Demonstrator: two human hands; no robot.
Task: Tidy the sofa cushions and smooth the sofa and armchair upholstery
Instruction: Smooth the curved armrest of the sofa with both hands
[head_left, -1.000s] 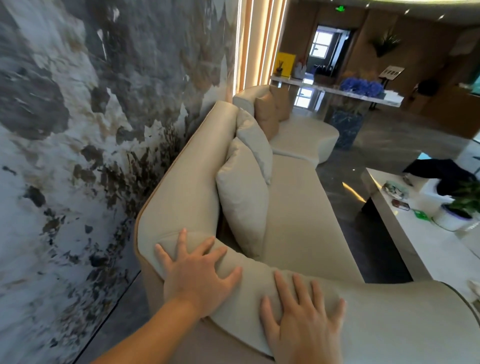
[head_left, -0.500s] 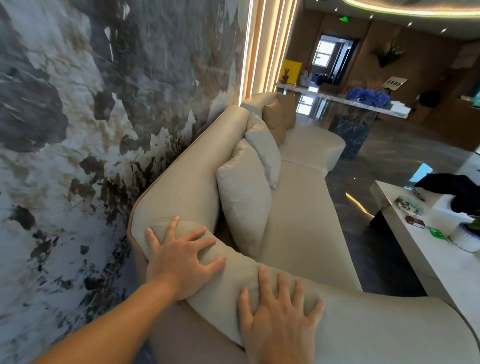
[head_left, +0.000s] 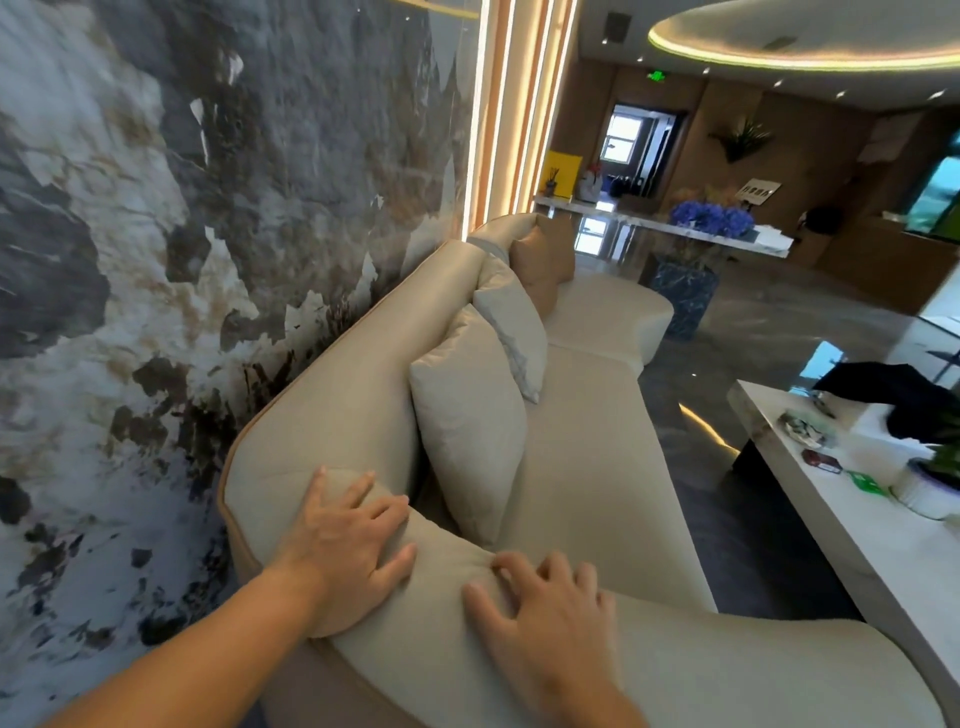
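Both hands lie palm-down on the rounded cream armrest (head_left: 436, 613) in the lower middle of the frame, gripping nothing: the left hand (head_left: 345, 540) with fingers loosely spread and draped over the roll's far side, the right hand (head_left: 545, 618) just beside it with fingertips curled, bunching a small wrinkle in the fabric. The armrest's long axis runs from centre-left down to the lower right, so smoothing it likely means sweeping along that line. Beyond, toward the frame's centre, the nearest cushion (head_left: 467, 441) leans on the sofa (head_left: 587, 467) backrest, closer to the left hand, with the sofa's length running away toward upper centre.
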